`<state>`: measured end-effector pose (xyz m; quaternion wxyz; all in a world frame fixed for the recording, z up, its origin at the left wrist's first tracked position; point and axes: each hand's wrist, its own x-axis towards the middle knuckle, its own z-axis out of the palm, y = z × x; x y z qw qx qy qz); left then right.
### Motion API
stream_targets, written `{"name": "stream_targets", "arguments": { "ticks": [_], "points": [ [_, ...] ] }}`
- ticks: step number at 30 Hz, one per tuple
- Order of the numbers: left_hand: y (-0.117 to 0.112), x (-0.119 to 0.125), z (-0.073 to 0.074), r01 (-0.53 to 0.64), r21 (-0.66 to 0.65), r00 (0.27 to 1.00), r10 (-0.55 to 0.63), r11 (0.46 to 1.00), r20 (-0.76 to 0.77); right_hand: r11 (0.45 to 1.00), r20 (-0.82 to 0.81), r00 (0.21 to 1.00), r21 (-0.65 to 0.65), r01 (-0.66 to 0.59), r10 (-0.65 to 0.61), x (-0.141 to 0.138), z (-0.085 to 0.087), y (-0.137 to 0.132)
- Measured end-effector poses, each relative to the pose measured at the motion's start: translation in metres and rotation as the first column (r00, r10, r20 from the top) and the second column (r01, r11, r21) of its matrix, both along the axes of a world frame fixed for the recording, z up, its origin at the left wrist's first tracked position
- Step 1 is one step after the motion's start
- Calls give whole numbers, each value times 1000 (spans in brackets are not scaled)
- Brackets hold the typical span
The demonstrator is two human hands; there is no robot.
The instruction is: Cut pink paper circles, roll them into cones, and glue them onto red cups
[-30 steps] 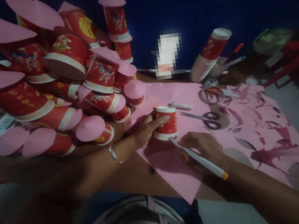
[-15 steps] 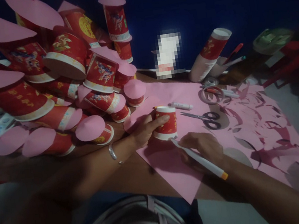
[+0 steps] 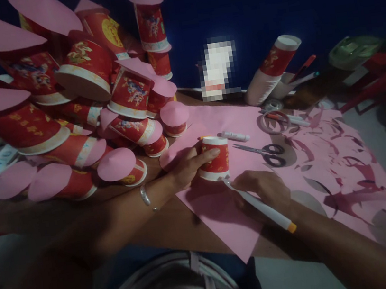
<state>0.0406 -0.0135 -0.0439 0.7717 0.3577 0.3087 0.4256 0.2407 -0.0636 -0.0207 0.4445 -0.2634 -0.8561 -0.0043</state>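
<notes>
My left hand [image 3: 190,165] is closed round a red paper cup [image 3: 219,162] with white top and bottom edges, its thumb lying across the printed side. In my right hand [image 3: 262,192] is a white marker [image 3: 265,208] with an orange end pointing back toward me. The marker's tip meets the cup's lower white edge or is very close to it. Under both hands spreads a pink paper sheet [image 3: 222,224]. Just beyond the cup lie a capped white marker [image 3: 235,136] and a pair of open scissors [image 3: 262,151].
Red cups with pink paper cones [image 3: 116,166] are piled at left. A leaning cup stack [image 3: 272,69] stands at the back, near a tape roll [image 3: 274,122]. Pink paper scraps [image 3: 354,165] cover the right side. A pixelated white patch [image 3: 218,69] is behind.
Both hands keep the same hold on the cup and marker. The marker and right hand have shifted very slightly; the whole view has moved a little.
</notes>
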Motion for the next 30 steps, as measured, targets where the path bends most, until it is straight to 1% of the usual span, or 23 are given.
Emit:
{"name": "stream_targets", "arguments": {
  "ticks": [5, 8, 12, 16, 21, 27, 30],
  "points": [
    [0, 0, 0, 3, 8, 1000, -3, 1000, 2, 1000, -6, 1000, -3, 24, -24, 1, 4, 0],
    [0, -1, -1, 18, 24, 1000, -18, 1000, 2, 1000, -5, 1000, -9, -7, 7, 2, 5, 1],
    [0, -1, -1, 26, 28, 1000, -26, 999, -1, 999, 1, 999, -11, -33, 33, 4, 1, 2],
    [0, -1, 0, 20, 29, 1000, -19, 999, -18, 999, -5, 999, -21, -33, 33, 5, -4, 2],
    [0, -2, -1, 36, 53, 999, -34, 998, -33, 999, -14, 999, -19, -43, 42, 3, -4, 4],
    [-1, -2, 2, 35, 34, 999, -34, 999, -41, 996, -4, 996, -24, -85, 85, 5, -5, 6],
    [-1, -2, 2, 27, 30, 999, -26, 999, -39, 996, -6, 996, -27, -86, 86, 5, -8, 6]
  ]
}}
